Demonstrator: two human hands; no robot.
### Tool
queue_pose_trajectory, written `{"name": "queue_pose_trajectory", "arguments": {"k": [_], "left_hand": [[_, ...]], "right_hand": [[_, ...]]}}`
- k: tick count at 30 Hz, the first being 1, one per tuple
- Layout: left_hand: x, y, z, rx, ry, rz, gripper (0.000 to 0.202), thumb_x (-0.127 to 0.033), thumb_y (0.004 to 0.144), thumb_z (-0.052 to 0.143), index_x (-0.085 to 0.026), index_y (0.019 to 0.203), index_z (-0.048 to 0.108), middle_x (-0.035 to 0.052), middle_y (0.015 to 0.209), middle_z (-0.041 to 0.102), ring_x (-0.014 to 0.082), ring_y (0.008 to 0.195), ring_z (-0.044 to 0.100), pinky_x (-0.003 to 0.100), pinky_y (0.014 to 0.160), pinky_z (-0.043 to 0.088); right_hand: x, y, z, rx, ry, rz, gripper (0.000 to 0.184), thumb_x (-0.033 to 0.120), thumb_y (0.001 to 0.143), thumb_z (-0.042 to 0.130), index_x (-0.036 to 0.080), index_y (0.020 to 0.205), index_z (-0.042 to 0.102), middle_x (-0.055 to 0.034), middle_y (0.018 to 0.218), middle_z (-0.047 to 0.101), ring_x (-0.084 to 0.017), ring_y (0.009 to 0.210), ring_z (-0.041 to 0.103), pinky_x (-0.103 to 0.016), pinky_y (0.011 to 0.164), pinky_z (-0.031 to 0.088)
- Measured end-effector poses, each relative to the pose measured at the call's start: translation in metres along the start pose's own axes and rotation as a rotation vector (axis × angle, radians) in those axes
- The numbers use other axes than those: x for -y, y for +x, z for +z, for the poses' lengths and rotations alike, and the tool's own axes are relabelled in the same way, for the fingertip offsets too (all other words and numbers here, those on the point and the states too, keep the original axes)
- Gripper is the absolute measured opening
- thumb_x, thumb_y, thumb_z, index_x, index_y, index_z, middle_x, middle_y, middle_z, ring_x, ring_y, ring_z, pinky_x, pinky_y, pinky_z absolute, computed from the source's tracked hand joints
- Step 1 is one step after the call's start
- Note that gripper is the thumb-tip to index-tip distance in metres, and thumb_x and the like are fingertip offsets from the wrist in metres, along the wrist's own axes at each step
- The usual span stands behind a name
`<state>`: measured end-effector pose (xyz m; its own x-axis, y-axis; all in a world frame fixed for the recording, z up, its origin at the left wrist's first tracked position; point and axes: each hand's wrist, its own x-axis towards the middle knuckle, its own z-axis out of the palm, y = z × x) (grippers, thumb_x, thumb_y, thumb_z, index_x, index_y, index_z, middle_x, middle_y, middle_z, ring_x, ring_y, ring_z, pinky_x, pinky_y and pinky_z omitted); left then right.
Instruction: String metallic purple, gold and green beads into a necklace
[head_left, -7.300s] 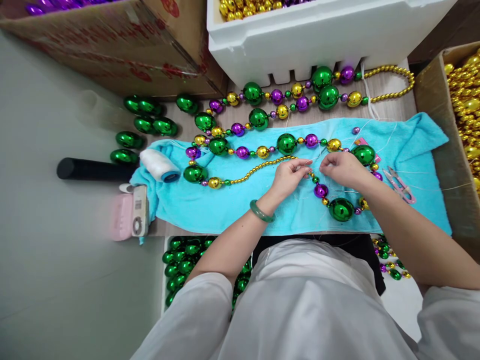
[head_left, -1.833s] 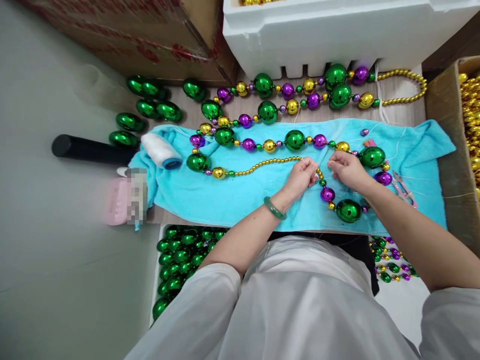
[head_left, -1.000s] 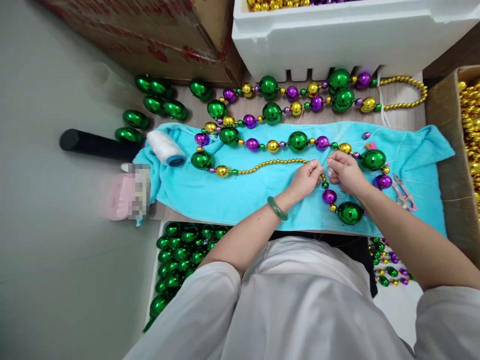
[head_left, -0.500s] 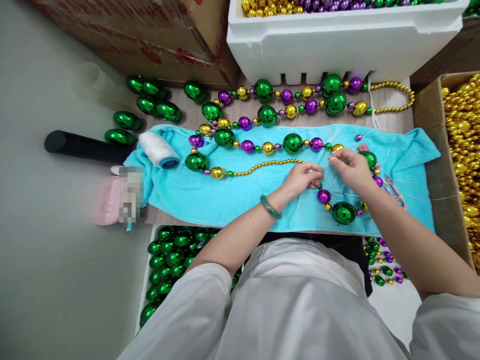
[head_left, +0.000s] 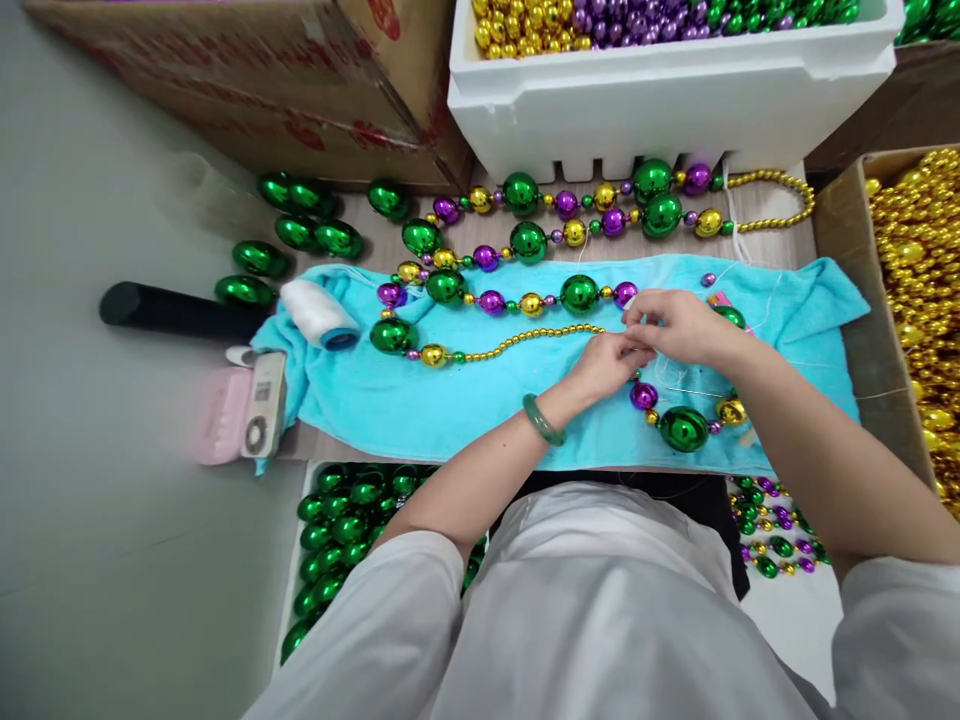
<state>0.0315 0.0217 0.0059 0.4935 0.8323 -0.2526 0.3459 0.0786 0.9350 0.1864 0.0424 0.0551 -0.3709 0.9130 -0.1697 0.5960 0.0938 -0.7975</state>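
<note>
My left hand is closed in a pinch on a bead necklace, where the small gold bead chain runs up to its fingers. My right hand meets it fingertip to fingertip, also pinched; whatever lies between its fingers is too small to make out. Below the hands the strand continues with a purple bead and a large green bead. A thin needle lies on the turquoise towel by white thread. My right hand and forearm cover part of the strand.
A thread spool lies at the towel's left, beside a pale device and a pink case. Behind stand a white foam box of beads and a cardboard carton. A box of gold beads is on the right.
My right hand has moved left to touch my left hand, which stays in nearly the same place. My right forearm now covers the pink-handled scissors. The view has shifted slightly.
</note>
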Motion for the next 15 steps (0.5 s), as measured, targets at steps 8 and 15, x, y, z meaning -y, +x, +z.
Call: {"name": "queue_pose_trajectory", "arguments": {"k": [8,15], "left_hand": [[0.004,0.001,-0.011,0.129,-0.049,0.033,0.015,-0.021,0.082,0.06,-0.016,0.083,0.074,0.0022,0.074,0.069,0.0103,0.062,0.057,0.021,0.061,0.045],[0.01,-0.002,-0.015,0.124,-0.328,-0.098,0.022,-0.029,0.084,0.061,-0.013,0.092,0.074,0.0028,0.071,0.066,0.007,0.056,0.054,0.019,0.056,0.044]], "right_hand": [[-0.015,0.011,-0.003,0.287,0.312,0.209,0.046,0.001,0.066,0.053,0.023,0.102,0.072,0.0002,0.092,0.073,-0.012,0.06,0.055,-0.026,0.062,0.044],[-0.019,0.002,-0.013,0.184,-0.07,0.216,0.012,0.012,0.071,0.06,0.02,0.072,0.069,0.0011,0.07,0.068,-0.015,0.071,0.06,-0.025,0.066,0.042]]}}
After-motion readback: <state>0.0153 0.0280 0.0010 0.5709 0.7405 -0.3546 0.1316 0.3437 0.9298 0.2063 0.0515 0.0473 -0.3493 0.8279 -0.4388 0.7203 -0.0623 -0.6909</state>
